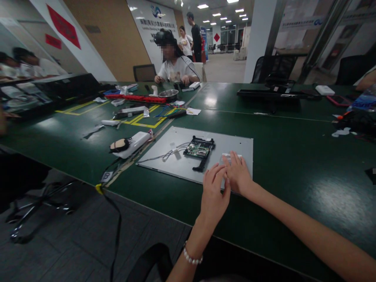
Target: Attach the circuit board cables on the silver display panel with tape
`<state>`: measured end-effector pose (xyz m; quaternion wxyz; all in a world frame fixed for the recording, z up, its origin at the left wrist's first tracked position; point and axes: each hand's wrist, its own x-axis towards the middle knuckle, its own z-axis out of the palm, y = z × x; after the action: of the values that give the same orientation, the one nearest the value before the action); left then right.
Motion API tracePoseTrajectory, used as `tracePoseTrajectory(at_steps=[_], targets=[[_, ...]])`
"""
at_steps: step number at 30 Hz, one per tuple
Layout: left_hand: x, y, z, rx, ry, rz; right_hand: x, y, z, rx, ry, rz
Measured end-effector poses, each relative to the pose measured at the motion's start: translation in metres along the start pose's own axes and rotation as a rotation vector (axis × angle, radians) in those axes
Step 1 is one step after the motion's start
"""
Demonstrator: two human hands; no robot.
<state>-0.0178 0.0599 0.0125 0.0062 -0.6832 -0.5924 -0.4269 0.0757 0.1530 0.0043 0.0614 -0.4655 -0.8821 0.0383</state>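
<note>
Grey panel (pixel 223 145): you're likely working its white piece (pixel 226 155), right hand (pixel 237 172) outstretched, left hand (pixel 216 178) half-curled, grips unclear; next wants steadiness.

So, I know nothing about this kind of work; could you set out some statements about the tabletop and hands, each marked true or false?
1. The circuit board lies over the grey panel. True.
2. The tabletop is white. False: the tabletop is green.
3. The right hand has its fingers at a small white piece. True; whether it grips it is unclear.
4. A beaded bracelet is on the right arm. False: the bracelet is on the left arm.
5. The left hand is close beside the right. True.
</note>
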Motion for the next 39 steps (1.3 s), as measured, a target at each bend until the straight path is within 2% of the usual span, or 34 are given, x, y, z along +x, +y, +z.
tracePoseTrajectory(at_steps=[3,6,11,14,17,20,26,30,34,39], targets=[[0.008,-0.002,-0.006,0.024,-0.019,0.011,0.001,0.0,0.002,0.034,0.006,-0.012],[0.024,-0.018,-0.021,0.141,-0.081,0.02,0.0,0.001,0.005,0.089,0.062,-0.023],[0.054,-0.073,-0.039,0.406,-0.269,-0.075,0.001,0.004,0.008,0.159,0.055,-0.024],[0.065,-0.106,-0.039,0.5,-0.451,-0.168,0.002,0.005,0.008,0.169,0.036,-0.026],[0.074,-0.125,-0.036,0.52,-0.551,-0.177,0.002,0.005,0.007,0.173,0.032,-0.024],[0.085,-0.137,-0.032,0.533,-0.564,-0.166,0.002,0.004,0.006,0.181,0.023,-0.025],[0.113,-0.165,-0.021,0.569,-0.492,-0.201,0.003,0.005,0.006,0.192,0.022,-0.028],[0.123,-0.18,-0.016,0.577,-0.475,-0.218,0.003,0.005,0.006,0.199,0.038,-0.036],[0.125,-0.184,-0.017,0.588,-0.48,-0.215,0.003,0.005,0.006,0.196,0.05,-0.032],[0.131,-0.178,-0.028,0.595,-0.481,-0.185,0.003,0.005,0.006,0.21,0.047,-0.036]])
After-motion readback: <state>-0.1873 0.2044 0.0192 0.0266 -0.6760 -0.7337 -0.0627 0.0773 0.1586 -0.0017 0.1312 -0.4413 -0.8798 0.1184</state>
